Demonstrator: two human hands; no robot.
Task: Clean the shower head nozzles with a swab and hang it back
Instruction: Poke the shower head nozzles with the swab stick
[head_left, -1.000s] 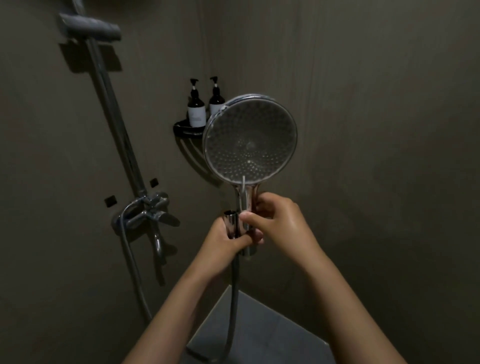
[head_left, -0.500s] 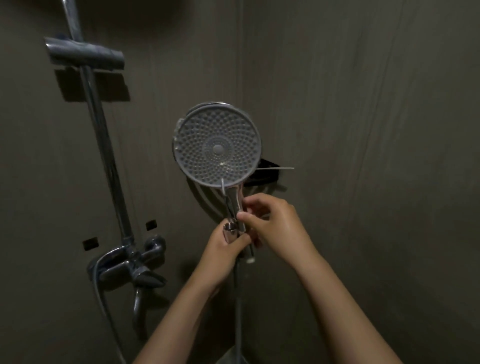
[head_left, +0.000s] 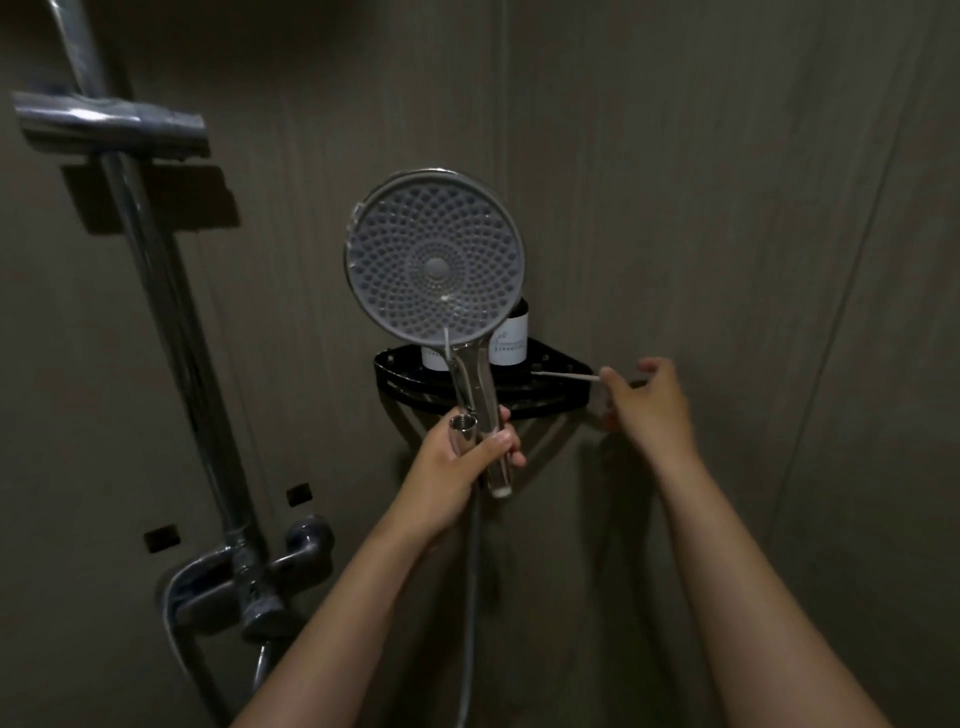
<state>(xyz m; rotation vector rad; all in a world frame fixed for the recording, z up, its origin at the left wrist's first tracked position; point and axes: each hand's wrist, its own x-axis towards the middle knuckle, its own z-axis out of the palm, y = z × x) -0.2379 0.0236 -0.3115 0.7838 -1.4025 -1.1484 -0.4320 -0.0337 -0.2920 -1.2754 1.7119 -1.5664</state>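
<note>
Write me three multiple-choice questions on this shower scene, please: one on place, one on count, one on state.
1. Where does the swab near the right hand lie? A on the shelf; B on the floor; C on the tap.
2. How many bottles stand on the shelf? A one; B two; C four.
3. The shower head is: A hung up; B held by the left hand; C on the floor.
Answers: A, it rests on the black rim; B, two labels show; B, that hand grips its handle.
</note>
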